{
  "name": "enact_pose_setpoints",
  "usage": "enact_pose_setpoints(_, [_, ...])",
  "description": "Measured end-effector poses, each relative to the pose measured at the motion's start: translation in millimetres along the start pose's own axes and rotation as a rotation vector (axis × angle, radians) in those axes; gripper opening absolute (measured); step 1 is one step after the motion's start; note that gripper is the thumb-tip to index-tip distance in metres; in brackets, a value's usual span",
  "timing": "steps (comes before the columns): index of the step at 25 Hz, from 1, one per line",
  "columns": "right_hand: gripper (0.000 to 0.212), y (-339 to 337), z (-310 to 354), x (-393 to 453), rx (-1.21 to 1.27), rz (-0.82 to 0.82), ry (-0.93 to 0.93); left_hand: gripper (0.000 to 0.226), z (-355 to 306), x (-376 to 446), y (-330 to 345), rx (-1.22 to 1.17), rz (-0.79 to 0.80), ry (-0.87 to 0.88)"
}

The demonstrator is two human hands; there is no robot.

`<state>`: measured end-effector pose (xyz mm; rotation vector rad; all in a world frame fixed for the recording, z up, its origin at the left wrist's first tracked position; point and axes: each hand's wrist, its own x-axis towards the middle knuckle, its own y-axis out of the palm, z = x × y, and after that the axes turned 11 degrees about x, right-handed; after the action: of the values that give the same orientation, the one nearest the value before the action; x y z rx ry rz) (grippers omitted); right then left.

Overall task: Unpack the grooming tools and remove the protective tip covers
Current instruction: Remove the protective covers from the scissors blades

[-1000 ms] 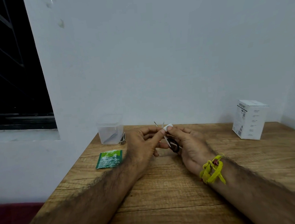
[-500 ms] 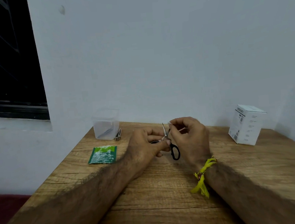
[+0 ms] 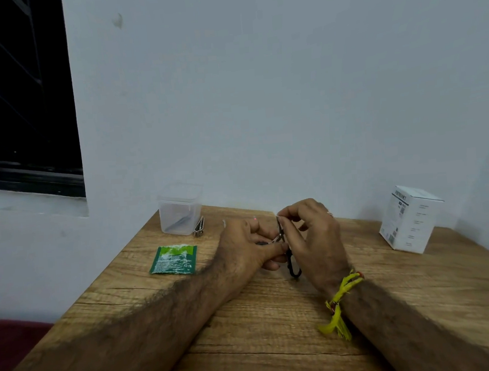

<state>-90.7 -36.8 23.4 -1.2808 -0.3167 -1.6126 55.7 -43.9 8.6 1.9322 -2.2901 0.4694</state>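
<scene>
Both hands meet mid-table w/ small scissors (image 3: pixel 282 238) btwn them. Left hand (image 3: pixel 249 248) grips the handle end; right hand (image 3: pixel 312 238) pinches the blade tip up top. One black loop hangs just over the wooden table (image 3: pixel 277 314). Green sachet (image 3: pixel 173 260) & clear tub (image 3: pixel 180 209) sit off left, white box (image 3: pixel 409 219) far right.

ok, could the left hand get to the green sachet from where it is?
Probably yes. The green sachet lies flat on the wooden table, just left of the left hand, with bare tabletop between them. But that hand grips the small scissors, so it would have to let go first.
</scene>
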Motion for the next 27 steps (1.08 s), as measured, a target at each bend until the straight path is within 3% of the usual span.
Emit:
enact_pose_setpoints(11, [0.008,0.2,-3.9,-0.5,0.061,-0.041,-0.036,0.034,-3.0,-1.6,-0.7,-0.038,-0.002,-0.034])
enact_pose_setpoints(15, [0.005,-0.2,-3.2,-2.7,-0.018,0.076,-0.021,0.033,-3.7,-1.7,-0.2,-0.037,-0.005,-0.047])
enact_pose_setpoints(27, [0.007,-1.2,-0.3,-1.8,-0.074,0.086,-0.096,0.036,-5.0,-2.3,-0.6,-0.036,-0.004,-0.050])
